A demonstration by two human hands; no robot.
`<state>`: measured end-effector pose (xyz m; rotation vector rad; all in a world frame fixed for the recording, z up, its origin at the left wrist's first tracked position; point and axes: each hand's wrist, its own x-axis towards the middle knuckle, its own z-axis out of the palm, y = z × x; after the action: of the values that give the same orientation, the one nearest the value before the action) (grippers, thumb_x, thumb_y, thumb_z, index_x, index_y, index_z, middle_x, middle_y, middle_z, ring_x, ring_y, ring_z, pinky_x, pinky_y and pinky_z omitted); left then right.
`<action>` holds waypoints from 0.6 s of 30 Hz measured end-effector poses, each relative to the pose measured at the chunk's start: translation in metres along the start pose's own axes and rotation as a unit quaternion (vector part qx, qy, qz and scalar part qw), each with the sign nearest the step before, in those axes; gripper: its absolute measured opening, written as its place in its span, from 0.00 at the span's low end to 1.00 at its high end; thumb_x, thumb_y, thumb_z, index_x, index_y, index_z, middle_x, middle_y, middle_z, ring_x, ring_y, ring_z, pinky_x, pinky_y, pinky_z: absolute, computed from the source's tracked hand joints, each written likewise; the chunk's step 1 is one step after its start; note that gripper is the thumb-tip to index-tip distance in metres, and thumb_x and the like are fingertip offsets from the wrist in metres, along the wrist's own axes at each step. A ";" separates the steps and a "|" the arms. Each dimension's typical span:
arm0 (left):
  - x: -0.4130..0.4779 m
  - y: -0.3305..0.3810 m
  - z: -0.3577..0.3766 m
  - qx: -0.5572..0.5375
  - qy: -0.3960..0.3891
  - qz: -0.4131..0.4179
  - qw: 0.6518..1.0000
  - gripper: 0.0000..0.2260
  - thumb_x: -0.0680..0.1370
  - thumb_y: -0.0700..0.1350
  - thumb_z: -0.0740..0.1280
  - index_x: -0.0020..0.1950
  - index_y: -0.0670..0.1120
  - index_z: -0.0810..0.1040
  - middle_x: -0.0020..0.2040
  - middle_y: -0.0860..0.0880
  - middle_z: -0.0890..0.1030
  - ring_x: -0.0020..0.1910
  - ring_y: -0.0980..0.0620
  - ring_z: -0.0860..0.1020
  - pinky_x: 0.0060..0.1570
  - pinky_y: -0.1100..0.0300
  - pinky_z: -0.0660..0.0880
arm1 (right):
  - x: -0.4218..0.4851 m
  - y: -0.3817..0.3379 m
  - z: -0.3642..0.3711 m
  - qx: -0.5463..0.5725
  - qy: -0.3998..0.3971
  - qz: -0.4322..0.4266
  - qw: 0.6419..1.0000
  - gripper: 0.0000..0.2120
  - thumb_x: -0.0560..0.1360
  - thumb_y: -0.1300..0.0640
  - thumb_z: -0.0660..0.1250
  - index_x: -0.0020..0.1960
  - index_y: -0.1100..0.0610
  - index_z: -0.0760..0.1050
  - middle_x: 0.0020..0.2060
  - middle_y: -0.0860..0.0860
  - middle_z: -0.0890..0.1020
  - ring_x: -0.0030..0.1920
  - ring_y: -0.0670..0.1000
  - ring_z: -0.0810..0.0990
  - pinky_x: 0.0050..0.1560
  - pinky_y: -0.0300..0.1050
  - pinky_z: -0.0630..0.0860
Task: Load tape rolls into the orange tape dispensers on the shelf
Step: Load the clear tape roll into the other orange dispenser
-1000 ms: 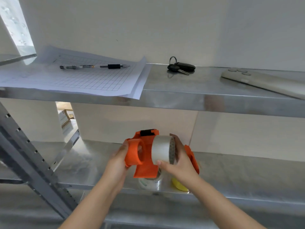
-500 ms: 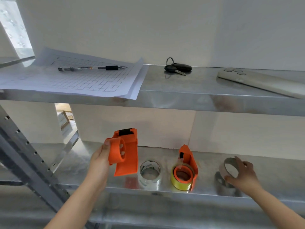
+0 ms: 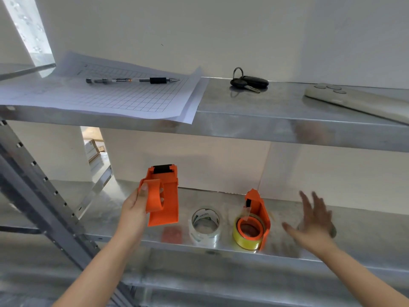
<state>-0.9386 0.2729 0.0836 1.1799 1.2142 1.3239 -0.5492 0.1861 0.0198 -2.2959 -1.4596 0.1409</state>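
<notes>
My left hand (image 3: 135,209) grips an empty orange tape dispenser (image 3: 164,196) by its hub and holds it upright above the lower shelf (image 3: 354,227). A clear tape roll (image 3: 205,227) lies flat on that shelf just right of it. Further right stands a second orange dispenser (image 3: 257,216) with a yellow tape roll (image 3: 245,237) on its hub. My right hand (image 3: 314,222) hovers blurred to the right of that dispenser, fingers spread and holding nothing. A grey tape roll (image 3: 333,231) sits mostly hidden behind that hand.
The upper shelf (image 3: 265,127) carries gridded paper (image 3: 106,96) with a pen (image 3: 132,80), a set of keys (image 3: 249,82) and a pale remote-like device (image 3: 358,101). A slotted metal upright (image 3: 42,200) slants across the left. The wall stands close behind both shelves.
My right hand carried the grey tape roll away from the dispenser, set it on the shelf at the right, and has now let go and opened. My left hand has shifted left with the dispenser.
</notes>
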 end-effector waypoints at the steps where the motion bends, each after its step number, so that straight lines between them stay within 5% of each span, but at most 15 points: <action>1: 0.000 -0.001 0.000 0.000 0.003 -0.002 1.000 0.15 0.79 0.57 0.55 0.51 0.52 0.78 0.45 0.53 0.84 0.37 0.61 0.83 0.36 0.66 0.76 | -0.001 -0.023 -0.002 0.036 0.002 -0.064 0.997 0.48 0.65 0.39 0.71 0.76 0.48 0.49 0.77 0.53 0.49 0.77 0.55 0.43 0.76 0.53 0.45; 4: -0.002 -0.004 -0.004 -0.003 0.009 -0.008 1.000 0.16 0.79 0.55 0.55 0.54 0.48 0.77 0.44 0.52 0.84 0.36 0.60 0.83 0.31 0.71 0.76 | -0.005 -0.095 0.009 0.078 -0.125 -0.221 0.964 0.47 0.63 0.36 0.70 0.75 0.46 0.51 0.76 0.49 0.52 0.75 0.45 0.46 0.72 0.32 0.48; 6: -0.004 -0.005 -0.008 -0.005 0.008 -0.010 1.000 0.17 0.79 0.55 0.55 0.56 0.47 0.77 0.45 0.51 0.84 0.37 0.59 0.83 0.33 0.71 0.76 | -0.008 -0.136 0.032 -0.003 -0.209 -0.271 0.940 0.48 0.63 0.33 0.67 0.75 0.43 0.47 0.77 0.49 0.50 0.76 0.49 0.49 0.73 0.45 0.57; 8: -0.006 -0.005 -0.012 -0.012 0.003 -0.010 1.000 0.17 0.79 0.54 0.55 0.54 0.46 0.77 0.45 0.50 0.84 0.37 0.59 0.83 0.34 0.69 0.77 | -0.008 -0.167 0.057 -0.083 -0.266 -0.248 0.928 0.50 0.62 0.33 0.66 0.75 0.41 0.41 0.77 0.52 0.46 0.76 0.58 0.54 0.69 0.57 0.64; 13: -0.014 -0.007 -0.023 -0.029 -0.020 -0.021 0.999 0.17 0.73 0.57 0.60 0.50 0.48 0.80 0.43 0.50 0.86 0.41 0.56 0.84 0.43 0.62 0.78 | -0.004 -0.200 0.094 -0.123 -0.283 -0.153 0.939 0.51 0.62 0.36 0.67 0.75 0.47 0.43 0.72 0.57 0.59 0.67 0.63 0.65 0.61 0.55 0.72; 18: -0.019 -0.009 -0.033 -0.062 -0.033 -0.039 0.997 0.16 0.73 0.54 0.62 0.51 0.45 0.80 0.44 0.48 0.86 0.43 0.52 0.84 0.49 0.55 0.78 | 0.005 -0.214 0.078 -0.005 -0.283 -0.107 0.953 0.49 0.57 0.37 0.70 0.73 0.46 0.52 0.69 0.54 0.61 0.68 0.60 0.64 0.61 0.54 0.73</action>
<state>-0.9697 0.2520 0.0723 1.0695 1.1026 1.2747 -0.7509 0.2909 0.0338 -2.1826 -1.9685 0.7825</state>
